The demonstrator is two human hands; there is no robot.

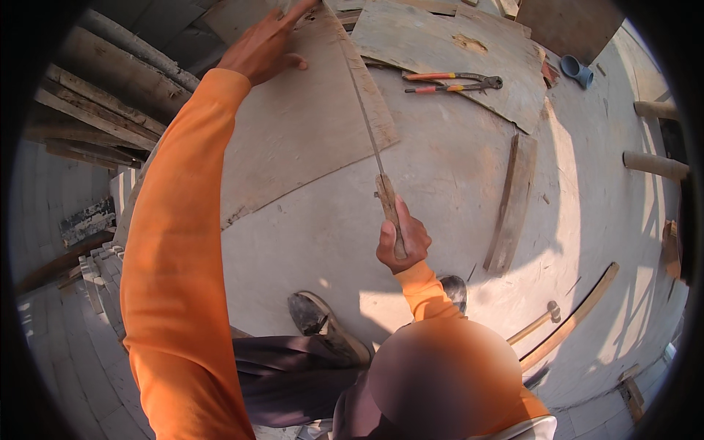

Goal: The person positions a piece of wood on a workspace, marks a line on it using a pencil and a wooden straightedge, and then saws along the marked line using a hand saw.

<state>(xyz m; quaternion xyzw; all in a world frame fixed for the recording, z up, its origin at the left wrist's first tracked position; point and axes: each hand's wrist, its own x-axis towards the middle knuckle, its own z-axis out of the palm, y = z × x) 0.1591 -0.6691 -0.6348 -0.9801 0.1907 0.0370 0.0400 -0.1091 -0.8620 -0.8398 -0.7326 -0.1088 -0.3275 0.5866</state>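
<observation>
My right hand (407,238) is closed round the wooden handle of a hand saw (385,192). Seen nearly edge-on, the thin saw blade runs away from me along the right side of a plywood sheet (301,139), with a narrow strip of wood to its right. My left hand (265,45) is at the far end of the sheet, fingers stretched out and thumb apart, holding nothing. Its fingertips reach the top edge of the picture, close to the far part of the blade.
Long-handled pincers (455,82) with orange-red grips lie right of the sheet, near another plywood board (455,48). A blue pipe fitting (577,71), a loose wood strip (512,205) and a hammer (543,321) lie farther right. Planks (110,103) are piled at left. My shoe (323,319) stands nearby.
</observation>
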